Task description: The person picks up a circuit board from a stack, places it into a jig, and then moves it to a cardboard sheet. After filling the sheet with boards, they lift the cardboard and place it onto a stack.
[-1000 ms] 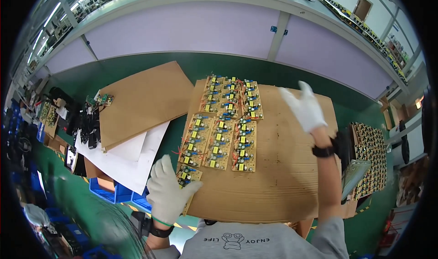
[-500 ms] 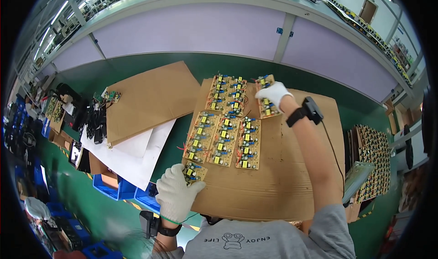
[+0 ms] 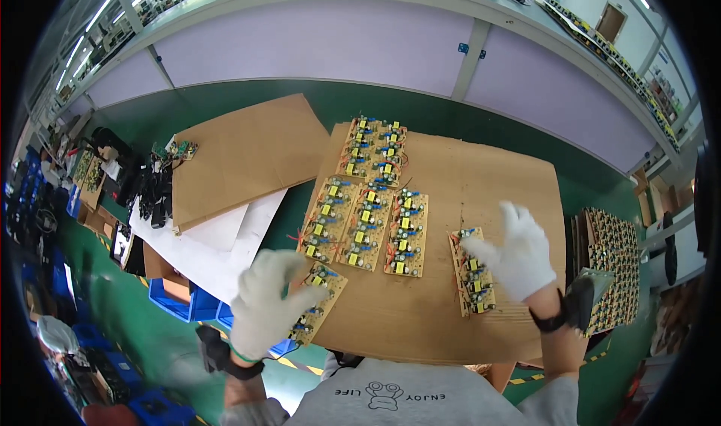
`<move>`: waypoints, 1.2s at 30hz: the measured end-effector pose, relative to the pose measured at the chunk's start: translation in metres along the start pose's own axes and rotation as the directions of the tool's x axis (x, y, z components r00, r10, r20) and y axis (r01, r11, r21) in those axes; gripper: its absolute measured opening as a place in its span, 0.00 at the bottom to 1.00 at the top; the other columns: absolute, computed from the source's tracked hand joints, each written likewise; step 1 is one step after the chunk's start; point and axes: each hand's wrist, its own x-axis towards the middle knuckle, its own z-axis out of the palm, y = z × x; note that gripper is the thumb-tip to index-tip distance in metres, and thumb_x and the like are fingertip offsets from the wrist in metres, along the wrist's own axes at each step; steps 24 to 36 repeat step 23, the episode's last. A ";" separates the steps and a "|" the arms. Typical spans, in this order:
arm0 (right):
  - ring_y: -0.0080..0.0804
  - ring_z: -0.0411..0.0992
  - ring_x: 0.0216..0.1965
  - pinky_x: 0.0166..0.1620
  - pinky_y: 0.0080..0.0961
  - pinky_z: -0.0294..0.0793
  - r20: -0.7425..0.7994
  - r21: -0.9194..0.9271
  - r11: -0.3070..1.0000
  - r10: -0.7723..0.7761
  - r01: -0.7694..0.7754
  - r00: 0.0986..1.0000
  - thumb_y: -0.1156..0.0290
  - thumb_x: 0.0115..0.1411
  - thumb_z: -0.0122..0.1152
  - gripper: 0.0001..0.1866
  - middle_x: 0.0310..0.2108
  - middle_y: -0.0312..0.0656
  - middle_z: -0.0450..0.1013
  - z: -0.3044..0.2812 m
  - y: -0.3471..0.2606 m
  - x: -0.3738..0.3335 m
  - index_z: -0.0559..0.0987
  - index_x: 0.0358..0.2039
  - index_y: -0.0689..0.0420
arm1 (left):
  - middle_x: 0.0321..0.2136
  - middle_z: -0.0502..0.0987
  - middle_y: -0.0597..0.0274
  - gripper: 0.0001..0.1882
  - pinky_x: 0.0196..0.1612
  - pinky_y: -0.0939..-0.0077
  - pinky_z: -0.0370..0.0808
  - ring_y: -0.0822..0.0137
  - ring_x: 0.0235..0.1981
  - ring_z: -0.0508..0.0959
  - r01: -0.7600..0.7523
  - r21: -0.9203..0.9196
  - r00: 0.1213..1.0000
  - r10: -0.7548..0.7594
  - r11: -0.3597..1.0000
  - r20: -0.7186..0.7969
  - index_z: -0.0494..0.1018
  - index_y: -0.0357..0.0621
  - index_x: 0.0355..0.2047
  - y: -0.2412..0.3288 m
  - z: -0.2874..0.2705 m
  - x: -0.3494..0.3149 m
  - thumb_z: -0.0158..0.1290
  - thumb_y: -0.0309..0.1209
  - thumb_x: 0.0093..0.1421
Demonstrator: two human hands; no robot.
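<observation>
Several circuit boards, crowded with yellow, blue and black parts, lie on a large brown cardboard sheet (image 3: 451,328). My left hand (image 3: 266,306), in a white glove, is open, thumb and fingers apart, over the tilted board at the near left (image 3: 321,300) and hiding part of it. On the right, my gloved right hand (image 3: 518,253) is open too, its fingers spread upward. Its thumb overlaps the upper right edge of a single board (image 3: 475,279); whether it touches cannot be told. A row of three boards (image 3: 364,227) and a far pair (image 3: 375,148) lie between and beyond my hands.
Another cardboard sheet (image 3: 248,159) lies at the left over white sheets (image 3: 210,253), beside black cables (image 3: 154,201). Stacked circuit boards (image 3: 614,268) stand at the far right. Blue bins (image 3: 184,302) sit low on the left. A bench with lilac panels (image 3: 315,47) runs behind.
My right hand has come nearer with the board from the far row, which now lies alone at the right, and its fingers have spread. The near-left board has shifted nearer and shows more.
</observation>
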 end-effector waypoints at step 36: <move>0.37 0.74 0.45 0.51 0.36 0.74 0.396 0.860 -0.216 -0.288 -0.462 0.872 0.57 0.51 0.70 0.29 0.46 0.47 0.74 0.106 -0.032 0.195 0.74 0.50 0.58 | 0.31 0.81 0.51 0.23 0.39 0.71 0.73 0.59 0.35 0.80 0.225 -0.328 0.957 -0.145 0.917 0.250 0.78 0.32 0.34 0.010 0.076 0.230 0.58 0.42 0.46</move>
